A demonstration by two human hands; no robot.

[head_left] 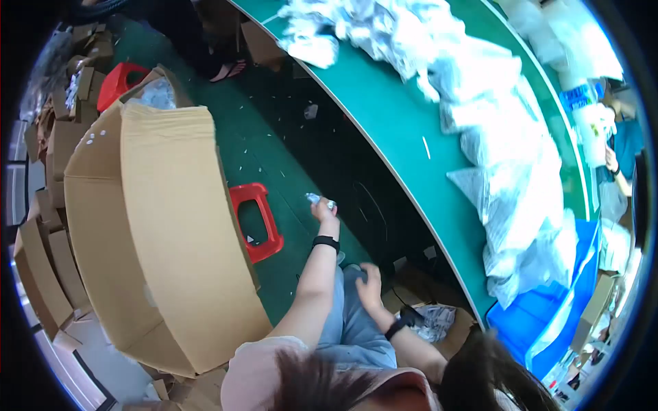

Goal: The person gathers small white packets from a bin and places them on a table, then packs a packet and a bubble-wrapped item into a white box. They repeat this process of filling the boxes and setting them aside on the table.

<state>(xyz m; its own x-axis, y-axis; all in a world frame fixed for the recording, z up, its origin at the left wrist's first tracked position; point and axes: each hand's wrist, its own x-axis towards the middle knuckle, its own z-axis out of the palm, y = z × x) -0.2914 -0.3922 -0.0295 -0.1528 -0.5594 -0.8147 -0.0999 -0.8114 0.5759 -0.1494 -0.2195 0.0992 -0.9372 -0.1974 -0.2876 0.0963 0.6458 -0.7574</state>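
My left hand (324, 211) is stretched out over the floor beside the red plastic stool (275, 222). Its fingers are closed on a small crumpled piece of whitish plastic (312, 198), parts of which stick out at both sides of the fist; its exact kind is too small to make out. Close to my knee, my right hand (370, 288) hangs with the fingers apart and nothing in them. Both wrists wear black bands. Left of the stool stands a large open cardboard box (178, 233), its inside mostly hidden by a tall wall.
On the green table (391, 147) to my right lies a long heap of clear plastic bags (507, 151). A blue bin (534, 315) stands by its near end. An open carton (445, 322) sits below the table edge. Flattened cartons crowd the left; another person's foot (228, 70) shows ahead.
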